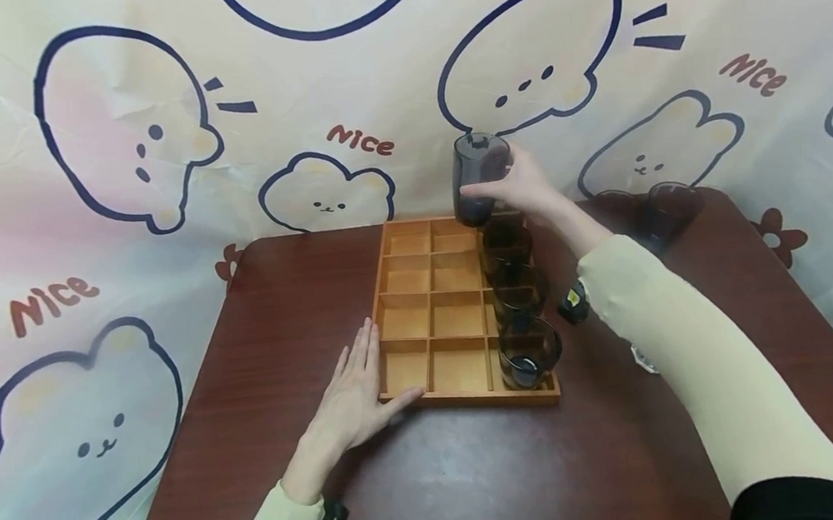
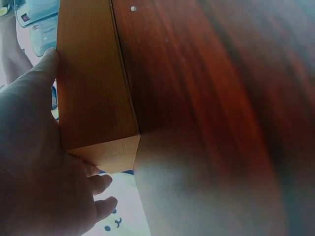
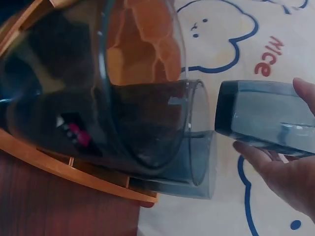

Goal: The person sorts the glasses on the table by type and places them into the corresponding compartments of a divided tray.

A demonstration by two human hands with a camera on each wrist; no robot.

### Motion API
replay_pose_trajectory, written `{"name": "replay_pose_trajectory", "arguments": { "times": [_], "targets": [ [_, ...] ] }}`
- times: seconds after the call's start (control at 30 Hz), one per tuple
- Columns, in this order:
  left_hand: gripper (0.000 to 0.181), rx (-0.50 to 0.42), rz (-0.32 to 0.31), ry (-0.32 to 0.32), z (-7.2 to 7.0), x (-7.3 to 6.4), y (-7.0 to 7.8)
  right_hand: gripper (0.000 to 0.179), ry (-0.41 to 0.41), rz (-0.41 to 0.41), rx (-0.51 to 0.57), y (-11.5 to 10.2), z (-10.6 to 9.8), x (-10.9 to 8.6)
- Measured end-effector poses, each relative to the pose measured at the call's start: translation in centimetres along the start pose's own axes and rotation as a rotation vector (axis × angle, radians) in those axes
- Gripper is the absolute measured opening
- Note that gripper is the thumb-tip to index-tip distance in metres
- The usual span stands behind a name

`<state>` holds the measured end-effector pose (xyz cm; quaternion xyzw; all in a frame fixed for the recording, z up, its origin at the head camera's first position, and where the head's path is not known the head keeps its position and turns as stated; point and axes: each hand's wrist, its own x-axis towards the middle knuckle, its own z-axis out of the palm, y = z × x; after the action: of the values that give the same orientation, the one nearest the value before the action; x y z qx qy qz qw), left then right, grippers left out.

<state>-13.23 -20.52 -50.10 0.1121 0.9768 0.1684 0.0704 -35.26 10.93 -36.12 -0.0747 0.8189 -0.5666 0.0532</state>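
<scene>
My right hand [image 1: 525,182] grips a dark tinted drinking glass [image 1: 479,174] above the far end of a divided wooden tray [image 1: 468,401]. In the right wrist view this glass [image 3: 266,118] is lifted beyond the rims of the standing glasses, with fingers on its sides. Along the tray's right column stand several matching glasses [image 1: 529,354], rims up. My left hand [image 1: 350,396] rests against the tray's near left corner, fingers straight along its left side and thumb over the front edge. The left wrist view shows that thumb touching the wooden wall [image 2: 93,73].
At the back right of the brown table [image 1: 469,489], more dark glasses [image 1: 671,210] stand partly behind my right forearm. A small white object [image 1: 643,359] shows beside the right sleeve. A cartoon-printed sheet [image 1: 323,76] hangs behind the table.
</scene>
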Motion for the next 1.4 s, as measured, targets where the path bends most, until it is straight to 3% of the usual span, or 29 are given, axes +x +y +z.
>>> {"name": "replay_pose_trajectory", "arguments": {
  "times": [0.13, 0.3, 0.6, 1.13, 1.4],
  "targets": [
    [0.127, -0.007, 0.002, 0.001, 0.1, -0.1, 0.1, 0.101, -0.016, -0.015, -0.038, 0.6, 0.7, 1.0],
    [0.127, -0.004, -0.004, 0.005, 0.0, -0.1, 0.1, 0.087, -0.051, -0.104, -0.112, 2.1, 1.5, 1.8],
    [0.127, 0.008, 0.004, 0.009, -0.3, -0.2, 0.1, 0.096, 0.033, -0.244, -0.207, 4.7, 3.6, 2.2],
    [0.129, -0.003, -0.02, -0.015, -0.5, -0.4, 0.1, 0.1, 0.044, -0.202, -0.455, 5.8, 5.4, 2.6],
    [0.128, 0.002, -0.016, -0.002, -0.4, -0.4, 0.2, 0.096, 0.067, -0.259, -0.6, 6.0, 5.6, 2.6]
  ]
}}
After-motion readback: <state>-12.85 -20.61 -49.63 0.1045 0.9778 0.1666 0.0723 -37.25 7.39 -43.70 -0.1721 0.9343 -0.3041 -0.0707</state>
